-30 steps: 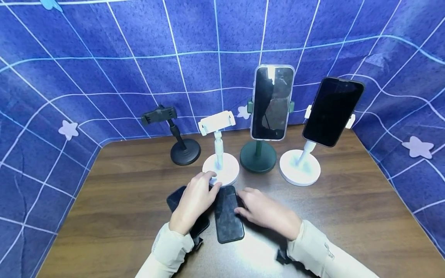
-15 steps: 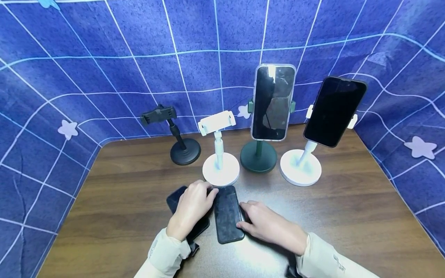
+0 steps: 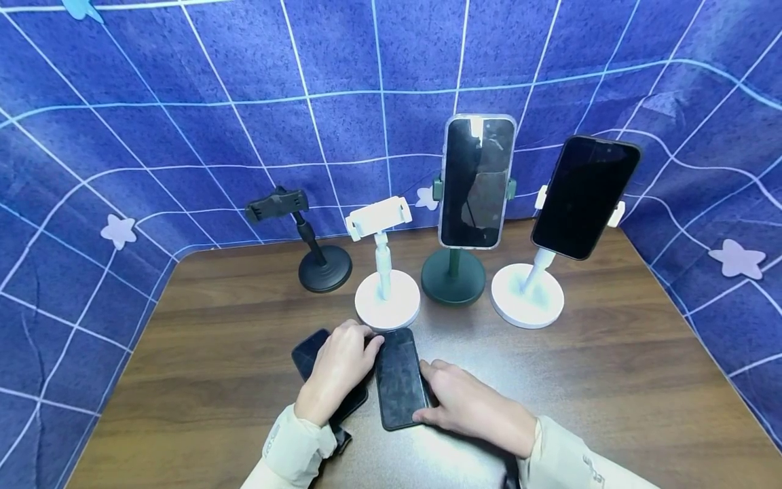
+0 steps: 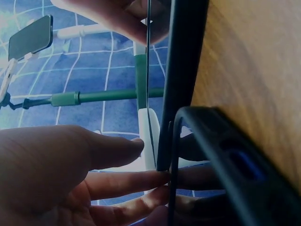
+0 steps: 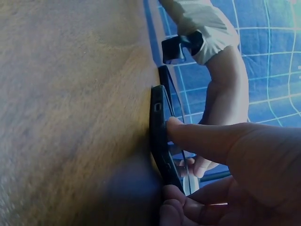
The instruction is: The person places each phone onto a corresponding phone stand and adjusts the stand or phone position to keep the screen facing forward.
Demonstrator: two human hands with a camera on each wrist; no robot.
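Two dark smartphones lie flat on the table before me. My right hand (image 3: 467,404) holds the right smartphone (image 3: 400,380) by its right side, the thumb (image 5: 181,132) near the lower corner and the curled fingers (image 5: 174,197) farther up that edge. Over the left smartphone (image 3: 308,353) lies my left hand (image 3: 342,363), hiding much of it. Its thumb (image 4: 127,148) stretches out to the right smartphone's upper left corner. In the left wrist view its other fingers (image 4: 131,183) reach straight out, and the glossy screens mirror the fingers.
Behind the phones stand a black phone stand (image 3: 324,265) and a white phone stand (image 3: 387,299), both with bare clamps. A green stand (image 3: 453,278) bears an upright phone (image 3: 478,180); another white stand (image 3: 527,295) bears a tilted phone (image 3: 585,197). Blue grid cloth (image 3: 244,136) hangs behind.
My right hand has slid down the right smartphone's side toward its lower corner. My left hand has drawn back slightly from the white base. The phones and stands stay in place.
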